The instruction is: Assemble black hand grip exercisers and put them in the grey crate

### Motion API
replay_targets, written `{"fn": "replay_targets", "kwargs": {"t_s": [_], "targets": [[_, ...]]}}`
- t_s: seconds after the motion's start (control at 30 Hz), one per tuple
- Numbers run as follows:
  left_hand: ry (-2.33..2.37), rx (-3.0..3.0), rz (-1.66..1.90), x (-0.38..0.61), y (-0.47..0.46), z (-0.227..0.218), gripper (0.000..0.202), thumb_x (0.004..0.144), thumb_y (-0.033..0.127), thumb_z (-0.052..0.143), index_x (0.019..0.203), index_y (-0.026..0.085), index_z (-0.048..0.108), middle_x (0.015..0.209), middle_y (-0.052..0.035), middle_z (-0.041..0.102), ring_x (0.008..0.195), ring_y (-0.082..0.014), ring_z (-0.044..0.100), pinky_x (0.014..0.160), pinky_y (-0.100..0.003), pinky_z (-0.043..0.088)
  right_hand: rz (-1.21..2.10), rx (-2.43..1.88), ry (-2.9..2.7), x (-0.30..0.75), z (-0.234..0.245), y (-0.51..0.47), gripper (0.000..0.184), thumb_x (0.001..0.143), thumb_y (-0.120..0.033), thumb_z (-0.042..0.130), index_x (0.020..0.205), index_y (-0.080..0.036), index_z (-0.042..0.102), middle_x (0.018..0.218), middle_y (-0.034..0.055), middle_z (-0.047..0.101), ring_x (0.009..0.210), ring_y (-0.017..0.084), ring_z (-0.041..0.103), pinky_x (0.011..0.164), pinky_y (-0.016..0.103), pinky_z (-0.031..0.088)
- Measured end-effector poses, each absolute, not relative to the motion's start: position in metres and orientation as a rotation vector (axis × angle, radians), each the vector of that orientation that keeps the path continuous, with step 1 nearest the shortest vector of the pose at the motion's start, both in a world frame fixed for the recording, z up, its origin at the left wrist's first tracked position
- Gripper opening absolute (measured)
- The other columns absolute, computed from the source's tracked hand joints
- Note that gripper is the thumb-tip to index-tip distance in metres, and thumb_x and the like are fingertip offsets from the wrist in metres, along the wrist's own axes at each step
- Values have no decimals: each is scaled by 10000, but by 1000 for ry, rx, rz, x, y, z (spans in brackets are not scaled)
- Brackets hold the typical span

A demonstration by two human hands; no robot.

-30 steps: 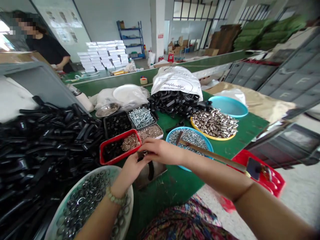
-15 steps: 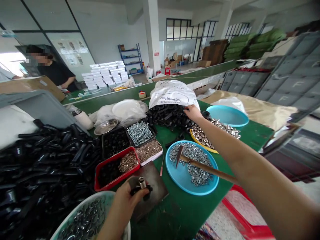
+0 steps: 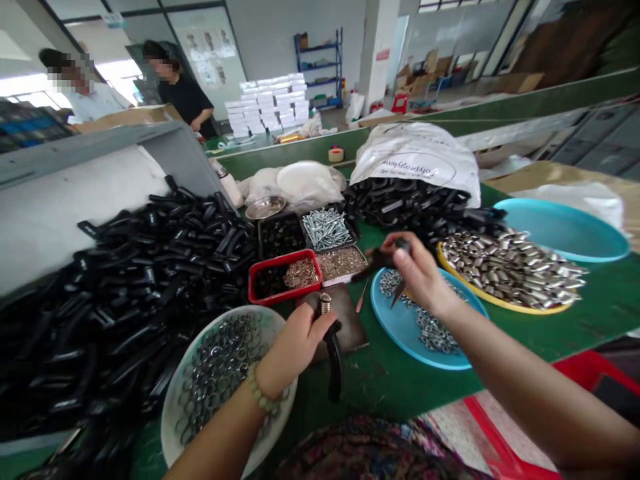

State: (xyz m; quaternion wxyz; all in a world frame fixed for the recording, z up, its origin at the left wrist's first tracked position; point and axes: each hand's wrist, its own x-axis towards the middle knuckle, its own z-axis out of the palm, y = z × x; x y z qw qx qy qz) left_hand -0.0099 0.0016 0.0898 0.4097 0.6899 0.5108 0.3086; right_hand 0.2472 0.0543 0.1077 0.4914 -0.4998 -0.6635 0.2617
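My left hand [image 3: 299, 337] is closed on a black curved plastic handle [image 3: 334, 370], whose lower end hangs below the fingers. A shiny metal sleeve [image 3: 325, 303] stands upright at the handle's top, beside my thumb. A dark metal plate [image 3: 353, 320] lies beneath that hand. My right hand [image 3: 423, 272] grips another black plastic piece [image 3: 380, 259], slightly blurred, above the blue tray [image 3: 395, 340] of small metal nuts. Under this hand the hammer is mostly hidden. Behind it, black plastic parts [image 3: 405, 207] spill from a white sack [image 3: 420, 153].
A white basin [image 3: 173, 400] of metal rings stands near my left forearm. Black handles [image 3: 165, 267] heap at left. Trays of screws [image 3: 326, 228] and a red tray [image 3: 260, 298] sit mid-table. Metal sleeves [image 3: 510, 270] fill a yellow tray. Two people work across the table.
My right hand has drawn back from the sack's mouth towards my left hand, bringing a black plastic piece. My left hand still holds its handle, now with the curved end showing. The view has turned left.
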Motion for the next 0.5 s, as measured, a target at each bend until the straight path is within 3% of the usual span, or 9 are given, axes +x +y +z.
{"fn": "replay_targets", "kwargs": {"t_s": [0.1,0.2,0.33,0.5], "targets": [[1238,1795,744,-12,-5,97,265,905,416,468,930,171,567,895,-31,642,808,-176,571,749,-285,440,1305,-1121,-1559,193,95,12,434,872,-616,415,818,-197,514,688,11,526,586,138,534,467,236,459],[1237,1842,723,-17,-10,100,265,913,399,459,977,173,582,971,-46,655,870,-190,581,797,-299,441,1606,-1141,-1361,163,90,-1,476,836,-646,446,710,-186,454,597,-37,430,427,82,422,327,197,361],[1273,1914,645,-23,-11,97,300,926,410,426,960,172,605,905,-46,670,821,-187,601,769,-293,448,1646,-1198,-1332,152,93,0,478,853,-637,403,693,-188,445,581,-50,407,385,76,395,315,212,332],[1415,2207,406,-31,-7,97,333,905,442,450,821,160,605,740,-55,646,673,-188,592,627,-280,414,1362,-1238,-1722,155,99,2,435,906,-532,377,656,-185,450,601,-31,439,545,101,433,488,230,358]]}}
